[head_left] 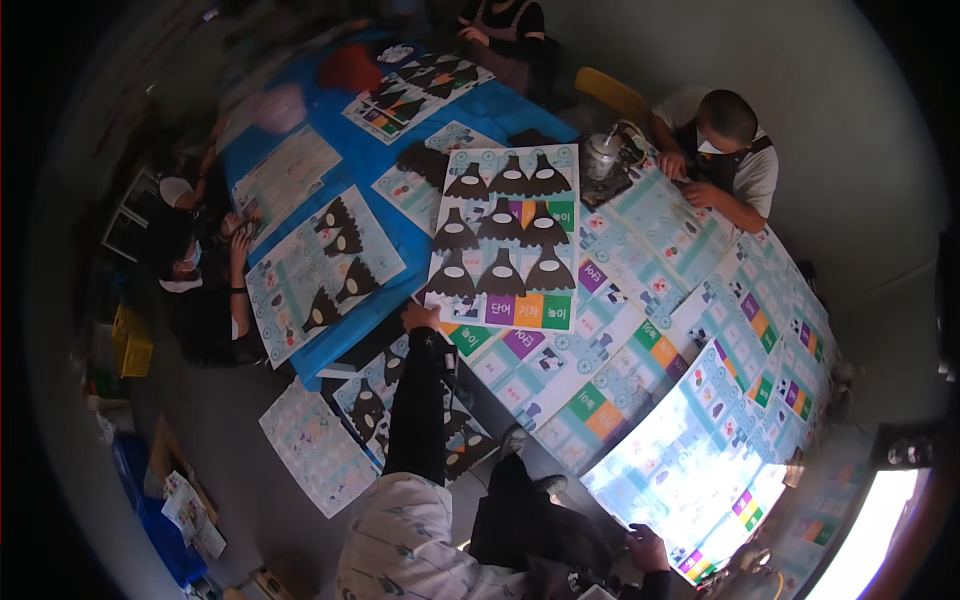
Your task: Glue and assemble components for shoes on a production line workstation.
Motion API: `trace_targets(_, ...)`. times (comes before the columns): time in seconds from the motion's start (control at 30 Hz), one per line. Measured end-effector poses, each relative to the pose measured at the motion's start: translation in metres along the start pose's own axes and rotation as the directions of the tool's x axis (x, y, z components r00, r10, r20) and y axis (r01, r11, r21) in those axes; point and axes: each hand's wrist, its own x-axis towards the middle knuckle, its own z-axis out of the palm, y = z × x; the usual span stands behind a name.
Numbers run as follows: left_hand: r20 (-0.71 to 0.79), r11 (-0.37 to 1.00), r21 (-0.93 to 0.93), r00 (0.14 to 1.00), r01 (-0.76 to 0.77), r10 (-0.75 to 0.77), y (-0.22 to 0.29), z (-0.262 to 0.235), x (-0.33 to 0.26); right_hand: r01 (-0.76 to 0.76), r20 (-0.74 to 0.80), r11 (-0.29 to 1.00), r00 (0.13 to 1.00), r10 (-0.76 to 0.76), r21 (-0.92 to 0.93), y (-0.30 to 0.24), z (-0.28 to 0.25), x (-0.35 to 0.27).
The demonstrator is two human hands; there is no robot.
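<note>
My left arm (pixel 420 410) reaches forward in a black sleeve. At its end, my left hand (pixel 421 316) is closed on the lower left corner of a large printed sheet (pixel 505 237). Several black dress-shaped cutouts (pixel 501 272) with pale ovals lie on that sheet in rows. My right hand (pixel 647 548) is low on the right, beside the edge of a brightly lit printed sheet (pixel 685 455). Its fingers are loosely bent and apart, and I see nothing in them.
Printed sheets (pixel 590 330) cover the right table. A metal device (pixel 602 155) stands at its far side, near a seated person (pixel 725 150). More cutout-covered sheets (pixel 325 275) lie on the blue table (pixel 365 190), where other people sit. Further sheets (pixel 318 450) lie lower, beside my left arm.
</note>
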Motion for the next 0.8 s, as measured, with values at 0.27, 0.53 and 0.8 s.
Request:
trace_targets(0.27, 0.607, 0.533, -0.767, 0.674, 0.358, 0.422, -0.016, -0.033, 0.018, 0.035, -0.019, 0.999, 0.999, -0.035, -0.018, 0.011, -0.006, 0.019)
trace_targets(0.53, 0.389, 0.312, -0.909, 0.834, 0.277, 0.392, -0.046, -0.053, -0.092, -0.001, 0.062, 0.991, 0.998, -0.008, 0.133, 0.036, -0.010, 0.028)
trace_targets(0.8, 0.470, 0.357, -0.874, 0.759, 0.330, 0.450, -0.099, -0.043, -0.291, -0.040, 0.094, 0.816, 0.995, -0.018, 0.577, 0.089, -0.019, 0.023)
